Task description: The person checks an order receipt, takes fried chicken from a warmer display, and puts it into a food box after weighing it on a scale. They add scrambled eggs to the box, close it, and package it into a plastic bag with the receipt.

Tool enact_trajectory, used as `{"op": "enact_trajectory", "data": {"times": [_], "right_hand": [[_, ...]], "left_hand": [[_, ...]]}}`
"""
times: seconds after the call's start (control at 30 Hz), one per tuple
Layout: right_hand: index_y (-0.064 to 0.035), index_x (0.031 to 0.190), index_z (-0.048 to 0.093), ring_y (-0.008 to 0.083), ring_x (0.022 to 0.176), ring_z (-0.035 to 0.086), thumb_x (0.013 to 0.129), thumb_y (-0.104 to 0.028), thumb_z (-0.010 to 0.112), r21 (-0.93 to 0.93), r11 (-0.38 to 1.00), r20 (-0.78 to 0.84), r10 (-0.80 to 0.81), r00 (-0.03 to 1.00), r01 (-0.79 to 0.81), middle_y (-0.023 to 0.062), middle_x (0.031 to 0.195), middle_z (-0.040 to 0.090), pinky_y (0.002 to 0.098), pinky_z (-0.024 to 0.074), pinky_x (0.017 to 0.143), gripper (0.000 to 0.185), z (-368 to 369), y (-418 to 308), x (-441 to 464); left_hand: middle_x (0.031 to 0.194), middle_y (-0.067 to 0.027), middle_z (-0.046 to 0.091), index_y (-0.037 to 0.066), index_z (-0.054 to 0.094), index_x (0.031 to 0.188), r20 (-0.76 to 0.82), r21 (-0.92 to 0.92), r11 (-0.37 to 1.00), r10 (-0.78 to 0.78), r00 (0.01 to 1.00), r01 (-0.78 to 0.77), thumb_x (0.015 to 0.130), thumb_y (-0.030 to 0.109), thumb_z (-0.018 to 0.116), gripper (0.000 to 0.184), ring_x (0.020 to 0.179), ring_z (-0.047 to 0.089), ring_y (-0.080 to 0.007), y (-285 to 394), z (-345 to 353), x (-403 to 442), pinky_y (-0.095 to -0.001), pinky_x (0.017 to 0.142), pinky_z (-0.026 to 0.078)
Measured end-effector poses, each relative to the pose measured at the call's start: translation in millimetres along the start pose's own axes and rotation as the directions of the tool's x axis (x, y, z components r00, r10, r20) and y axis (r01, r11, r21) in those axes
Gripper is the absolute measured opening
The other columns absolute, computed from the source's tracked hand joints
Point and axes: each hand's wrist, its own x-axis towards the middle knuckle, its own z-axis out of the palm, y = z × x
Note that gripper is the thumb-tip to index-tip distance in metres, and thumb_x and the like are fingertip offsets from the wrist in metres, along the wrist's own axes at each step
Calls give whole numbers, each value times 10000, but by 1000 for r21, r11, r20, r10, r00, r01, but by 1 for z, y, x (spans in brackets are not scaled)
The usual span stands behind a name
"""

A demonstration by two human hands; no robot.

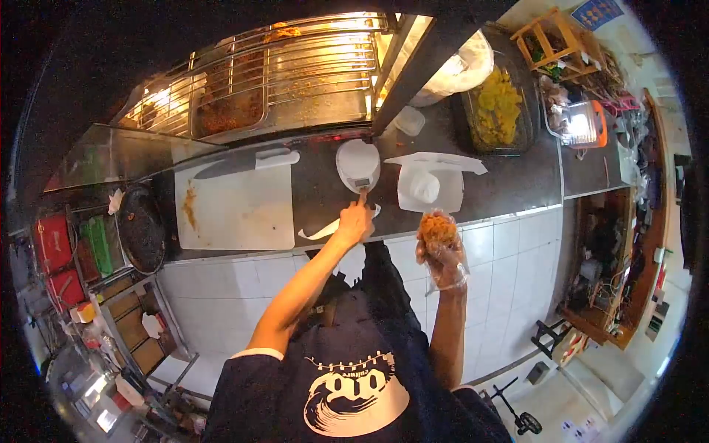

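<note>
Poking at the front edge of a small white kitchen scale with a round top (357,162), that's the bare left hand (357,223), one finger stretched out right by the little display. Its other fingers look curled in; can't tell if anything's tucked under them, or if the finger is actually pressing a button. The right hand (444,262), in a clear plastic glove, is closed around a crumbly orange-brown clump of food (439,229), held up just in front of the near counter edge. Right by that clump, a bit farther in, sits an open white paper box (452,196) with a smooth white mound (423,186) inside, on the dark countertop (509,177). A curved white strip (320,232) lies beside the left hand.

My read: this is the scale-setting bit of a weighing or portioning step, with the food waiting in the glove. Next move probably calls for getting that finger off the scale for a steady reading, while keeping the gloved grip snug but gentle, since that clump looks like it'd shed crumbs.
</note>
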Motion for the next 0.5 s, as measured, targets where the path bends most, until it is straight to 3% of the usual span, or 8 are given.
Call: {"op": "enact_trajectory", "data": {"times": [0.1,0.27,0.33,0.4,0.47,0.5], "right_hand": [[-73,1370,471,208,707,625,811,-122,758,-24,1000,46,-5,999,6,164,1035,617,294,521,571,630,3,-1,1],[-76,1380,468,207,716,633,822,-106,749,16,1000,129,13,992,-15,160,1054,622,296,522,569,625,6,6,1],[-77,1383,466,208,723,638,824,-100,746,7,999,101,35,994,-36,158,1058,625,298,522,571,626,8,13,-2],[-78,1387,464,208,731,643,826,-94,744,-9,998,77,60,995,-59,156,1062,628,299,522,574,627,11,15,-2],[-78,1396,459,207,735,649,838,-91,733,-65,994,48,96,994,-93,155,1063,632,302,526,587,622,15,17,-4],[-81,1395,464,199,732,650,855,-115,723,-103,990,72,99,992,-91,150,1060,634,307,530,601,600,16,18,-5]], "left_hand": [[1533,-177,358,-15,718,902,53,-85,996,-32,998,36,741,178,632,265,970,650,-380,-5,-10,2,-504,748,570],[1521,-196,372,-22,696,895,73,-38,999,26,997,-24,754,155,614,240,971,646,-392,-7,-15,-28,-481,748,576],[1532,-206,347,-25,675,956,-55,-100,995,4,998,-9,765,142,598,265,962,647,-383,-12,13,-33,-483,748,576],[1516,-228,360,-27,632,983,-105,-196,980,2,994,-22,813,171,584,266,914,649,-401,-6,-2,-54,-492,790,566],[1341,-260,535,-6,595,1010,-319,-306,936,69,945,-172,887,229,556,268,872,637,-440,0,-45,-91,-503,813,539],[1341,-260,535,-6,595,1010,-322,-307,937,63,944,-167,887,229,556,268,872,637,-440,-2,-63,-105,-503,813,539]]}}
